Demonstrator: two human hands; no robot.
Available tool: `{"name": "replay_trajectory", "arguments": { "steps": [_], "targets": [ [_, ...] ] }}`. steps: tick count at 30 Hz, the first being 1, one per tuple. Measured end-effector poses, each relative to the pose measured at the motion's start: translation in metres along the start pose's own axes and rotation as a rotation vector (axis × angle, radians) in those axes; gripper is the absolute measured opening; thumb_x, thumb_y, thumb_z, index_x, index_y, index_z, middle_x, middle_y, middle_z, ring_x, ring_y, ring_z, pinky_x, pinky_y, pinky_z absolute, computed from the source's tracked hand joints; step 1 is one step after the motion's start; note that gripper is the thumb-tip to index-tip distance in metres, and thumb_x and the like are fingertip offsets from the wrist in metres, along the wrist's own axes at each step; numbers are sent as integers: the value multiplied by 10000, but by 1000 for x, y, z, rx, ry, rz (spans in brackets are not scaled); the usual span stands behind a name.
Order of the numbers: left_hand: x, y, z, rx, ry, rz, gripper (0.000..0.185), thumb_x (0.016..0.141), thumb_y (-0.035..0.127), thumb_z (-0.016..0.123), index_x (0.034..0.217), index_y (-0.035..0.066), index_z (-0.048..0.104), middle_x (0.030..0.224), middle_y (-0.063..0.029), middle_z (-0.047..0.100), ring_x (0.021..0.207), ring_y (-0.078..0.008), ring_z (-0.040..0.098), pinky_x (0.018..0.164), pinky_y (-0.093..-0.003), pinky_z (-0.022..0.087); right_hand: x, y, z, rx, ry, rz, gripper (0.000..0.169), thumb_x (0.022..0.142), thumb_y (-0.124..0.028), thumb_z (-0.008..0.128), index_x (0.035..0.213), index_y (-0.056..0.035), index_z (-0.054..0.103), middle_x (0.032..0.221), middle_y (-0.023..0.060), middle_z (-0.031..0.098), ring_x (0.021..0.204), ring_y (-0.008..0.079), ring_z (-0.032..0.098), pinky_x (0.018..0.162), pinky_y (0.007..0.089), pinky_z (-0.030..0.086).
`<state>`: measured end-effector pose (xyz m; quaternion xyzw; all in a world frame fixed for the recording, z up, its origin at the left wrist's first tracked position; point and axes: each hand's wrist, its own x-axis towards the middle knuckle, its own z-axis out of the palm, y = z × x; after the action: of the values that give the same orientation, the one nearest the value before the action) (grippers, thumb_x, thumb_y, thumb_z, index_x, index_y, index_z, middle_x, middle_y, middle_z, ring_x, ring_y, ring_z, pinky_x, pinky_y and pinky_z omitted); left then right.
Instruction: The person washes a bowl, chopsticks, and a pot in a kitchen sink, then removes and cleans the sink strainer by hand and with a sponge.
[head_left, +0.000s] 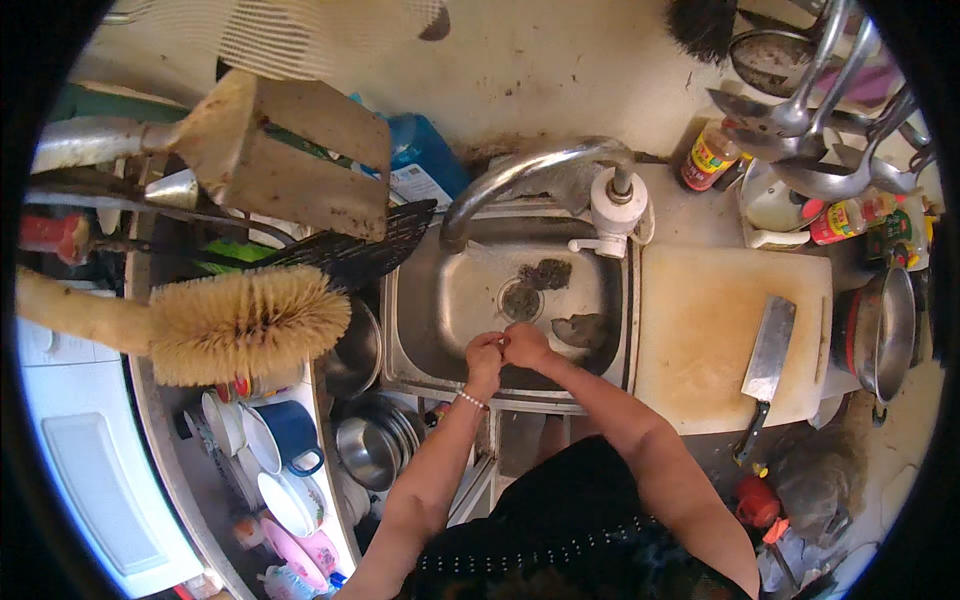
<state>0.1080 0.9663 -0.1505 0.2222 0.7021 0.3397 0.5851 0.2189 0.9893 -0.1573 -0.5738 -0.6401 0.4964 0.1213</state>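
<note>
Over the front part of a stainless steel sink (457, 300), my left hand (485, 360) and my right hand (525, 346) meet at the fingertips. Whether anything small is between the fingers cannot be seen. A beaded bracelet (472, 400) circles my left wrist. Just beyond my hands lies the sink drain (521, 300), with a dark scouring pad (547, 274) beside it. A dark grey, flat piece (581, 330), its kind unclear, lies in the basin to the right. The curved metal faucet spout (525, 169) and its white body (618, 206) rise at the back.
On the right, a cleaver (770, 349) lies on a cutting board (697, 337), its handle past the front edge. Ladles (795, 112) hang at upper right. A slotted turner (315, 150) and a bristle brush (247, 322) hang close at left, above stacked metal bowls (371, 450).
</note>
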Motion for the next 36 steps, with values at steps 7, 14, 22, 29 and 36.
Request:
{"name": "replay_trajectory", "arguments": {
  "steps": [7,14,22,29,36],
  "targets": [
    [-2,2,6,75,105,-92,193,722,-66,429,841,21,553,695,-16,524,565,-128,504,433,-240,398,-4,12,4,-314,43,-116,123,654,-136,562,708,-43,622,702,163,606,725,317,604,622,375,484],
    [73,-26,-26,955,-22,693,214,707,5,563,915,41,522,848,-92,550,667,-200,541,593,-299,470,21,84,14,-777,408,278,274,714,-174,531,943,-32,578,1041,209,505,1002,423,459,629,530,434],
    [140,21,16,1824,-261,923,433,760,111,452,1190,75,415,1252,-139,374,1163,-328,354,938,-496,290,19,126,51,-978,-104,410,301,820,-257,440,1013,-70,578,1081,147,516,1003,406,459,735,550,413],
    [165,-1,5,1920,-259,592,166,778,181,491,884,108,595,890,-139,596,841,-317,579,734,-441,442,28,141,49,-532,-32,190,248,757,-254,482,878,-90,624,852,116,602,853,245,556,673,383,470],
    [113,-22,-26,783,-349,-204,59,812,113,468,757,105,489,578,-49,483,417,-160,459,332,-292,344,28,77,30,418,290,465,260,658,-251,541,790,-47,634,784,156,612,678,275,602,578,382,480]
  ]
}}
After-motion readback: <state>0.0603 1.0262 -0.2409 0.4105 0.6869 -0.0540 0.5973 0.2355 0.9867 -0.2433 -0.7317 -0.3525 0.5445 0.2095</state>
